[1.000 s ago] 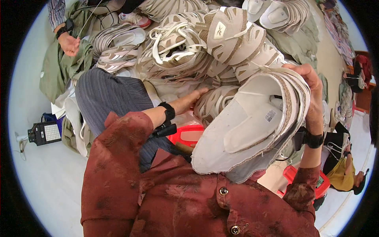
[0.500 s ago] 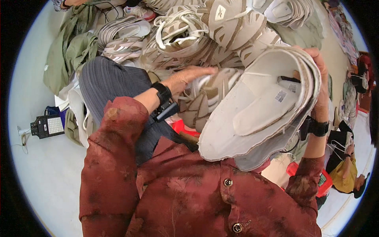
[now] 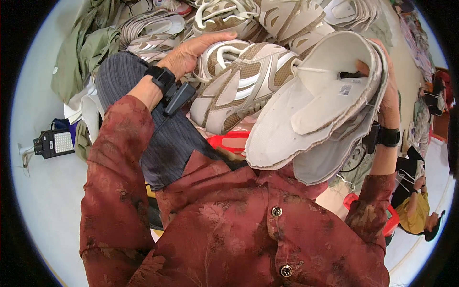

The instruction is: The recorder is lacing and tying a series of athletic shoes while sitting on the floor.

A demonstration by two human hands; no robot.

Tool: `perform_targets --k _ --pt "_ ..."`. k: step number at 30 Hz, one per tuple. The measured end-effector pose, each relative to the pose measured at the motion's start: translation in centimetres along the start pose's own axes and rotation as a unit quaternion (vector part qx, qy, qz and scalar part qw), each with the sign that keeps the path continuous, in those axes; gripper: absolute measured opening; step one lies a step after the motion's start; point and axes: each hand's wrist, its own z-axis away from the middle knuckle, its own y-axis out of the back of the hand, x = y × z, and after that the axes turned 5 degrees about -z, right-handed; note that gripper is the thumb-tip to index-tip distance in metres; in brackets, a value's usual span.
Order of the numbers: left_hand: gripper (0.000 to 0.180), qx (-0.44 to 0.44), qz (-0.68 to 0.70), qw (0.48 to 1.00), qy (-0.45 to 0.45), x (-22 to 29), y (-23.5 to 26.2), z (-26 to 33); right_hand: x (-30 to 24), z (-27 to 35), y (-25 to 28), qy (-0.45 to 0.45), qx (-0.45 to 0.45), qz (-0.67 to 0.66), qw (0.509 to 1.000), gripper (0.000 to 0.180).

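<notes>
Nested shoe uppers [image 3: 277,136], white-lined with small printed labels inside, tilt in front of me on the right. My right hand [image 3: 389,88] is closed on their heel end, a fingertip showing inside the opening. Between my hands lies a beige and brown shoe upper [image 3: 239,93] with white stripes and mesh panels; the right-hand stack hides its right end. My left hand [image 3: 193,51] is at its upper left, fingers stretched out and holding nothing. Whether the palm touches that upper, I cannot tell.
More beige uppers [image 3: 287,21] are heaped beyond my hands, with a nested stack [image 3: 155,27] to the left and another [image 3: 348,13] at the far right. Green fabric [image 3: 88,52] hangs at left. A red plastic object [image 3: 229,141] sits by my lap. Someone in yellow [image 3: 417,215] is at right.
My left hand has moved left and away, off the middle upper, which now shows more fully and sits farther left. The stack in my right hand has shifted slightly up.
</notes>
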Motion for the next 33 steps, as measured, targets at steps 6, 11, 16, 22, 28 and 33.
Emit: perform_targets --k 6,11,16,22,28,33 --pt "0.035 0.004 0.101 0.995 0.018 -0.7 -1.3 1.0 -1.1 -0.2 -0.2 -0.036 -0.033 -0.063 0.997 0.041" --pt "0.036 -0.005 0.206 0.978 0.020 -2.0 -1.8 1.3 -1.9 0.7 -1.2 -0.128 0.111 -0.088 0.982 0.054" --pt "0.036 -0.004 0.216 0.976 0.007 -2.0 -2.0 1.7 -0.4 0.0 1.6 -0.114 0.119 -0.057 0.985 0.053" --pt "0.034 0.002 0.210 0.977 0.032 -1.9 -2.0 1.4 -3.7 -0.2 -1.6 -0.194 0.129 -0.064 0.970 0.053" --pt "0.033 -0.013 0.172 0.984 0.039 -3.7 -4.4 0.4 0.2 -0.7 0.9 -0.137 0.120 -0.139 0.973 0.044" --pt "0.041 0.113 -0.025 0.992 -0.057 -8.6 -6.1 -2.2 1.5 -1.9 0.9 -0.036 -0.034 -0.133 0.990 0.044"
